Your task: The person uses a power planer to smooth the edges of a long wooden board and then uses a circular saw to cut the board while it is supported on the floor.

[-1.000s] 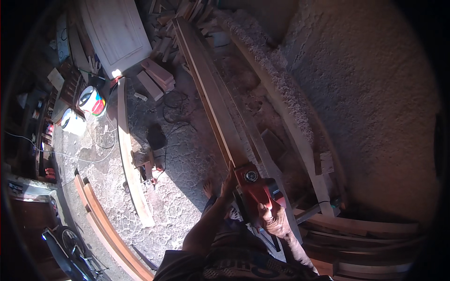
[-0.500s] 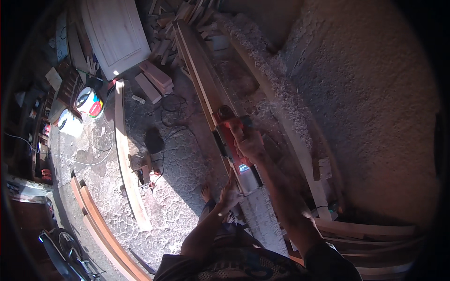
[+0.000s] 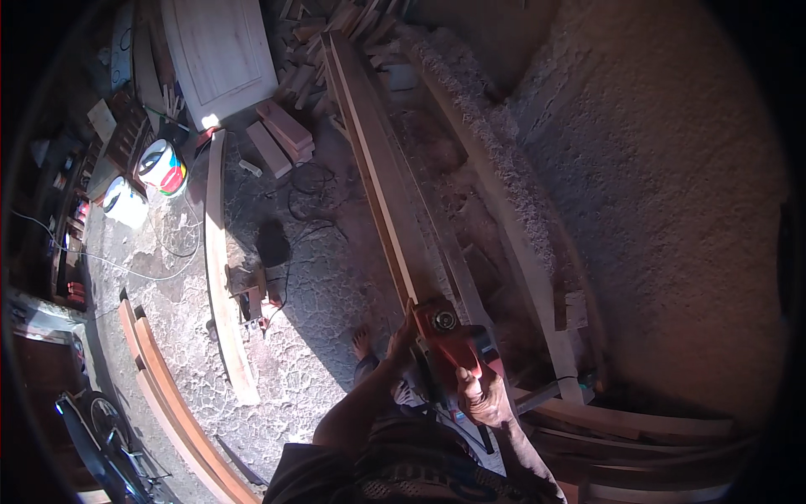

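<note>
A red electric planer [image 3: 453, 344] sits on a long wooden beam [image 3: 367, 160] that runs away from me, at the end near my body. Wrapped round the planer's rear handle is my right hand [image 3: 485, 396]. My left hand [image 3: 401, 343] is at the beam's left side, right beside the planer's front, its fingers closed against the wood. The planer hides part of those fingers. Beyond the tool, the beam's narrow pale edge and broad darker face lie uncovered.
A shavings-covered timber [image 3: 504, 176] lies to the right, near a rough wall [image 3: 672, 168]. Another plank [image 3: 217, 252] rests on supports at left. Two buckets [image 3: 161, 168], a door panel [image 3: 222, 59], stacked blocks [image 3: 281, 134], cables [image 3: 311, 189] and curved boards [image 3: 172, 395] stand or lie around.
My right hand has drawn the planer back along the beam toward my body. My left hand has stayed at the beam's left side, shifting slightly. The view has moved a little.
</note>
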A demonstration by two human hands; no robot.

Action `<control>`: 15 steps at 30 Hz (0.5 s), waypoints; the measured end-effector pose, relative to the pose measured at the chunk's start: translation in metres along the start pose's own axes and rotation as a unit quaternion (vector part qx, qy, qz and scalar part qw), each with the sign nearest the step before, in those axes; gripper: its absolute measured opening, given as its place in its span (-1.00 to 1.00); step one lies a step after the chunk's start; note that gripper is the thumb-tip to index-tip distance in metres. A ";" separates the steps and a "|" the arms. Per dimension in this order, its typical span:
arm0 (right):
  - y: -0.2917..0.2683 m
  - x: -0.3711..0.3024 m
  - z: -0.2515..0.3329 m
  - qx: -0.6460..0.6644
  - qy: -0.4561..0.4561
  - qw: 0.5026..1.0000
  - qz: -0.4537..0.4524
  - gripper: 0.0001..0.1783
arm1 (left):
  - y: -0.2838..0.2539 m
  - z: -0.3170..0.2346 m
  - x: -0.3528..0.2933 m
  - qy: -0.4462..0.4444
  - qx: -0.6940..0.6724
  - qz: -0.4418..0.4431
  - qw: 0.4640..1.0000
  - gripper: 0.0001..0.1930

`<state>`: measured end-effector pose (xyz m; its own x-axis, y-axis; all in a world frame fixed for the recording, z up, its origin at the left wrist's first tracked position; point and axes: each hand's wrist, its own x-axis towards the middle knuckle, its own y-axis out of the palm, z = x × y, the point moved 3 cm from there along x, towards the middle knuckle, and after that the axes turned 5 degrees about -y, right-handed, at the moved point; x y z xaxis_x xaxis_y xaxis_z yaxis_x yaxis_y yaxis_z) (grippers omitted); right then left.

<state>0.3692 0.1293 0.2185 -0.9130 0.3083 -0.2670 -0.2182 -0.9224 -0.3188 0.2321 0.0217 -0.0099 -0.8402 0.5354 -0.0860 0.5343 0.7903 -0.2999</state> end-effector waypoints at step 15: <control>0.036 0.324 0.093 0.120 -0.032 0.992 0.007 -0.42 | -0.004 -0.007 -0.002 0.059 0.062 0.007 0.996 0.25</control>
<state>0.0338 0.1747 0.2050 -0.9352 0.2864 -0.2085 -0.2738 -0.9578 -0.0875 0.2323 0.0191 -0.0019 -0.8117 0.5838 0.0181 0.5250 0.7428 -0.4154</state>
